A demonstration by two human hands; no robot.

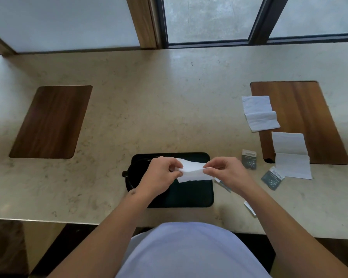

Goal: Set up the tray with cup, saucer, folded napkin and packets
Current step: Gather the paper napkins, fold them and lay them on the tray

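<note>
Both hands pinch napkin (192,170) ends above tray (191,195) near counter (149,117) front edge.

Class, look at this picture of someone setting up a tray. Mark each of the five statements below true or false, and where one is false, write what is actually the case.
1. Both hands hold one white napkin above the black tray. True: the left hand and the right hand each pinch an end.
2. The gray packets lie on the tray. False: they lie on the counter, right of the tray.
3. Spare napkins rest by the right wooden mat. True.
4. The tray is white. False: it is black.
5. The left wooden mat carries a napkin. False: nothing lies on it.
</note>
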